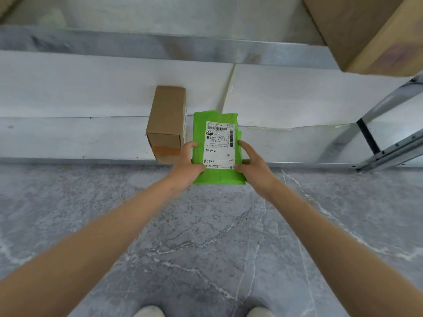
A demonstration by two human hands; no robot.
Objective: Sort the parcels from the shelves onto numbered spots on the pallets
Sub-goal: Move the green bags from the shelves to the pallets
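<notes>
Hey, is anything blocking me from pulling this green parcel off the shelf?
Nothing visible does. Left hand and right hand grip the green parcel at its sides; the brown box stands beside it, left, not in front. Pallets are out of view.

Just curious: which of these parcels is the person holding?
The green mailer bag, held between left hand and right hand. The small cardboard box beside it and the large cardboard box above are brown and unheld.
</notes>
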